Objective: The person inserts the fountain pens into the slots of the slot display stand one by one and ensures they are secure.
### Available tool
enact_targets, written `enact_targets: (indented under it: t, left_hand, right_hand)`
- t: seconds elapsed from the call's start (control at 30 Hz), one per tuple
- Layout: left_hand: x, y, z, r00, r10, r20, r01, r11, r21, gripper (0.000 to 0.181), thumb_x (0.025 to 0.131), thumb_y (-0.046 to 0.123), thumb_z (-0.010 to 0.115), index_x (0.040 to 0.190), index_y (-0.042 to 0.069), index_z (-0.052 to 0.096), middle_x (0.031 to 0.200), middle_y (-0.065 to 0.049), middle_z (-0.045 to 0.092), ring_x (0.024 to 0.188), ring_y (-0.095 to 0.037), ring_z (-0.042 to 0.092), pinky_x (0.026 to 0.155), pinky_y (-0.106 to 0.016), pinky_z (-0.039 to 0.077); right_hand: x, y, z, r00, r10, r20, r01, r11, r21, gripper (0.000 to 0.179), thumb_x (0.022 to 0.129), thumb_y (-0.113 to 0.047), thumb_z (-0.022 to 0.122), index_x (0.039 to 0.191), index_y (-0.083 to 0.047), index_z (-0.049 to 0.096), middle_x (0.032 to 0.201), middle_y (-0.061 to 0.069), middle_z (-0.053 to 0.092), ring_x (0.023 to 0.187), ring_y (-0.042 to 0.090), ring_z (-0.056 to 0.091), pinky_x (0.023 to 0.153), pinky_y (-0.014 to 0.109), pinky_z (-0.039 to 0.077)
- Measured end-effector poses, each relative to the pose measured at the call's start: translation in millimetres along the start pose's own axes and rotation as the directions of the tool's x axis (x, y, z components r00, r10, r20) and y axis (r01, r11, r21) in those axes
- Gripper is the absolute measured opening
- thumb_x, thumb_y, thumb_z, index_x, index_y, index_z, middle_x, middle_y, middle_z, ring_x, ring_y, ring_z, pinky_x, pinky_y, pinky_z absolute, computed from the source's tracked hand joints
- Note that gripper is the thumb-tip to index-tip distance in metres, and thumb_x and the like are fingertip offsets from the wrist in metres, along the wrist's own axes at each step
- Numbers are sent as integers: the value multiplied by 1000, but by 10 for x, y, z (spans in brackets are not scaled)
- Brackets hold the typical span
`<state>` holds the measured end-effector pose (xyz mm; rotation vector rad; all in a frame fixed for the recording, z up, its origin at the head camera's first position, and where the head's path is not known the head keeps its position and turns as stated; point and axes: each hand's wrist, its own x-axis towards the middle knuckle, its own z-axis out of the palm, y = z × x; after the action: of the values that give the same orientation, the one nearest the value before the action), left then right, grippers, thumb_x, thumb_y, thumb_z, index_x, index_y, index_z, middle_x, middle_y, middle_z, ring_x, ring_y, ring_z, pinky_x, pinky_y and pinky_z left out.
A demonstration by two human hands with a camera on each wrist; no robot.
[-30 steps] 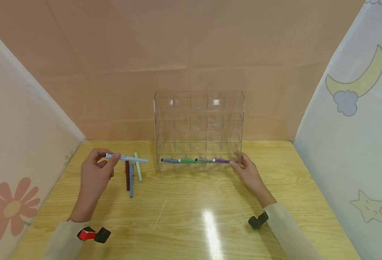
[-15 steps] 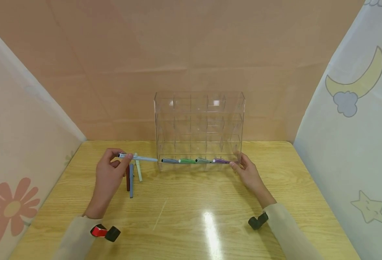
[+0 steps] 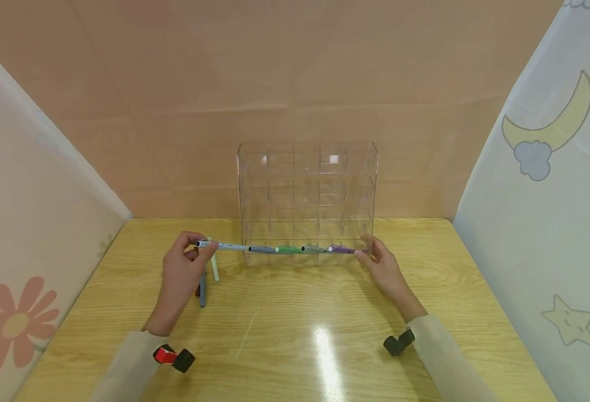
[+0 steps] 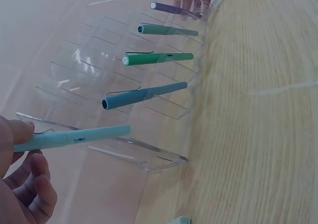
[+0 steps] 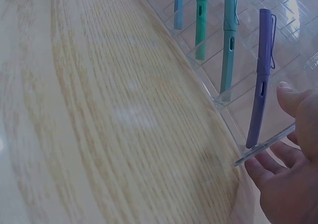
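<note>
My left hand (image 3: 181, 271) pinches a light blue pen (image 4: 94, 134) near its capped end, thumb on top. The pen lies level, its far end overlapping the left side of a clear acrylic rack (image 3: 307, 228) in the head view. Along the rack's bottom row lie a blue pen (image 3: 263, 249), a green pen (image 3: 288, 249), a teal pen (image 5: 229, 45) and a purple pen (image 5: 260, 80), end to end. My right hand (image 3: 385, 271) grips the rack's lower right edge, thumb in front beside the purple pen and fingers behind.
Left of the rack, a pale green pen (image 3: 215, 269), a dark blue pen (image 3: 202, 291) and a dark red pen (image 3: 197, 291) lie on the wooden table (image 3: 284, 324), partly hidden by my left hand. A peach backdrop (image 3: 184, 111) rises behind the rack.
My left hand has carried the light blue pen rightward, bringing its far end to the rack's left side. It now covers more of the loose pens. My right hand and the rack stay put.
</note>
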<state>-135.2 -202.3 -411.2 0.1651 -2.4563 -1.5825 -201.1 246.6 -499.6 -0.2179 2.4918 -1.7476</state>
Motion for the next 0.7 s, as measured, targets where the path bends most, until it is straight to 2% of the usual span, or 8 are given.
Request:
enact_targets:
  t: [0.1, 0.23, 0.4, 0.6, 0.7]
  left_hand:
    - [0, -21, 32, 1000, 18, 7, -18, 1000, 18, 37, 104, 39, 70, 123, 9, 59, 71, 0, 46, 53, -7, 35, 48, -27, 35]
    - [14, -58, 77, 1000, 29, 6, -29, 999, 39, 35, 104, 37, 71, 122, 9, 61, 70, 0, 49, 53, -7, 38, 50, -25, 37]
    - [31, -97, 127, 999, 52, 11, -52, 995, 90, 35, 103, 38, 72, 122, 10, 63, 80, -3, 53, 54, -8, 40, 48, -25, 36]
    - [43, -143, 186, 998, 47, 48, -52, 993, 108, 34, 103, 37, 73, 120, 10, 62, 72, -2, 47, 53, -6, 35, 47, -25, 31]
    - [55, -160, 219, 997, 50, 52, -57, 990, 127, 33, 103, 37, 72, 119, 10, 63, 73, -3, 49, 54, -6, 36, 47, -25, 32]
  right_hand:
    - [-1, -1, -3, 1000, 2, 1, -2, 1000, -3, 72, 109, -36, 62, 168, -10, 29, 178, 17, 24, 164, 46, 22, 128, 62, 30]
    - [-4, -5, -1, 1000, 8, 1, -8, 1000, -6, 73, 109, -36, 62, 168, -11, 28, 177, 18, 24, 164, 46, 22, 128, 62, 30]
    - [-8, -4, 6, 1000, 9, -2, -9, 1000, -7, 73, 109, -37, 62, 168, -11, 29, 177, 18, 25, 163, 47, 24, 128, 63, 30]
    - [-8, 4, 12, 1000, -3, -8, 3, 1000, -14, 71, 109, -35, 62, 168, -10, 29, 177, 18, 26, 163, 47, 24, 128, 63, 31]
    - [-5, -6, 12, 1000, -3, -12, 2, 1000, -16, 71, 109, -36, 62, 168, -10, 30, 177, 18, 26, 163, 47, 25, 128, 63, 30]
